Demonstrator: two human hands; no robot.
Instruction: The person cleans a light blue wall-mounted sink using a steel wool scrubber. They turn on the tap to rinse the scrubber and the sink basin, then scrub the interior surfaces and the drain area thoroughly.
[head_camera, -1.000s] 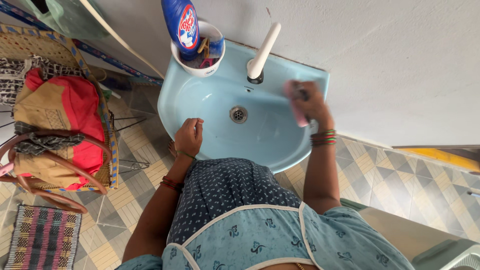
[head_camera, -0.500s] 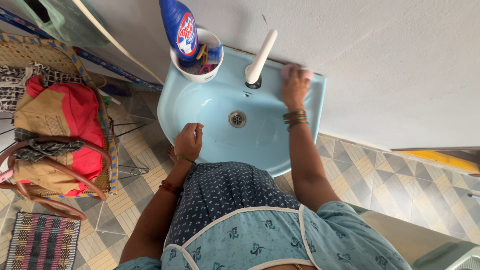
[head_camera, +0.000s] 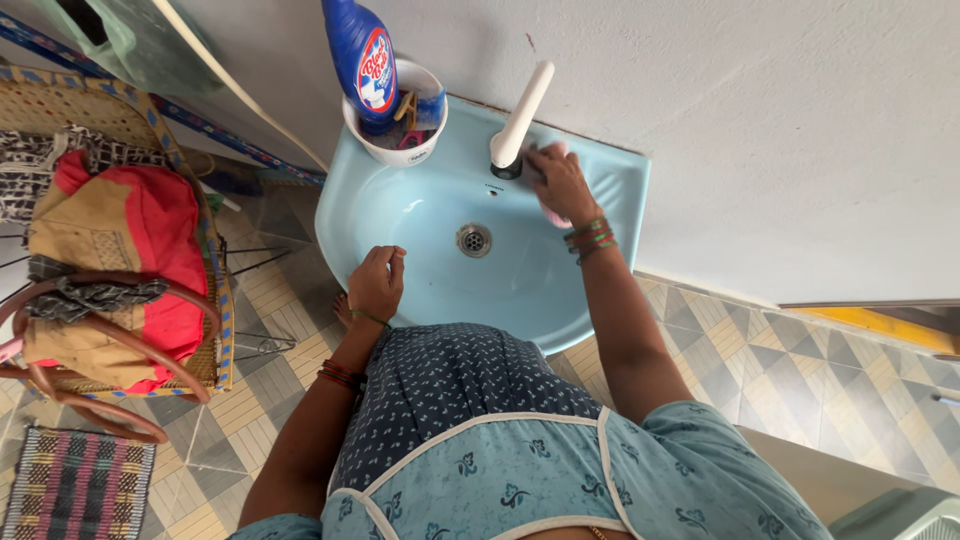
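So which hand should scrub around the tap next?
Probably the right hand: it already holds the pink scrubber beside the white tap. The left hand rests on the blue sink's front rim.

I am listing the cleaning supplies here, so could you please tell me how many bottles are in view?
1. A blue bottle stands in the white cup on the basin's back left corner. Others may be hidden inside the cup.

glossy ceramic basin (head_camera: 430, 215), smooth plastic tap (head_camera: 520, 110), metal drain (head_camera: 475, 239), woven cane basket (head_camera: 60, 100), matt wall (head_camera: 750, 120)
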